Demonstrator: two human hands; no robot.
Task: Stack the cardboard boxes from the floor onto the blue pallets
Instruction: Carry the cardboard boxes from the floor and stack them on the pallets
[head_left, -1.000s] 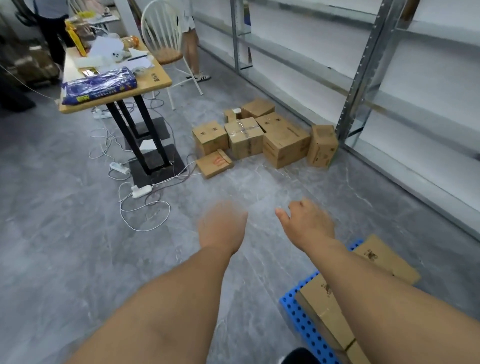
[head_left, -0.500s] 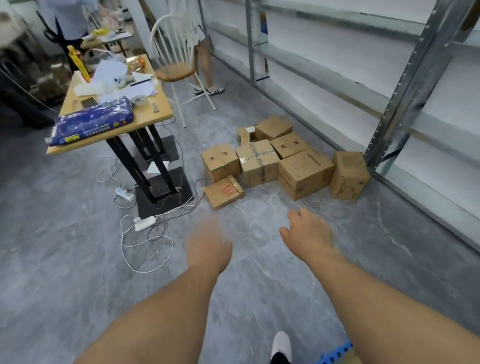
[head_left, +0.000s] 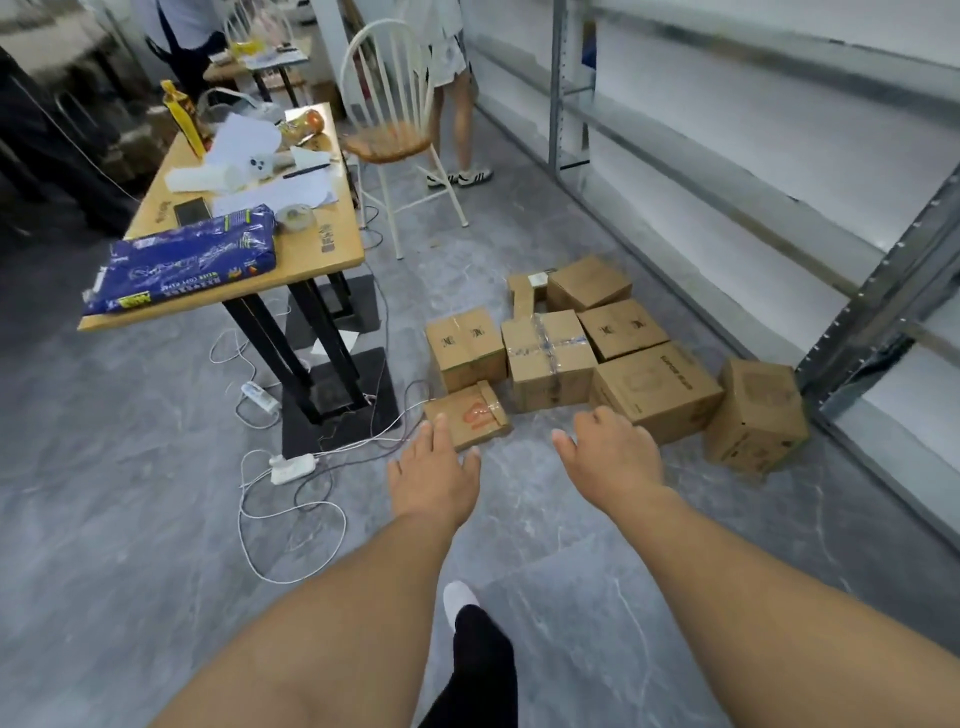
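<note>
Several cardboard boxes lie clustered on the grey floor by the metal shelving. Nearest is a small flat box (head_left: 470, 420) with a red print. Behind it stand a taped box (head_left: 549, 358) and a box with black marks (head_left: 466, 347). A large box (head_left: 657, 389) and a tilted box (head_left: 756, 415) lie to the right. My left hand (head_left: 435, 475) is held out, fingers straight, just short of the flat box. My right hand (head_left: 608, 456) hangs in front of the large box with loosely bent fingers. Both hands hold nothing. No blue pallet is in view.
A wooden table (head_left: 332, 249) on black legs stands at the left, with white cables and a power strip (head_left: 293, 466) on the floor beneath. A white chair (head_left: 387, 137) and a person's legs (head_left: 460, 130) are behind. Metal shelving (head_left: 878, 306) runs along the right.
I have walked toward the boxes, which are now closer and larger. The blue pallet with its boxes has dropped out of view. Both hands have come up close to the box pile.
</note>
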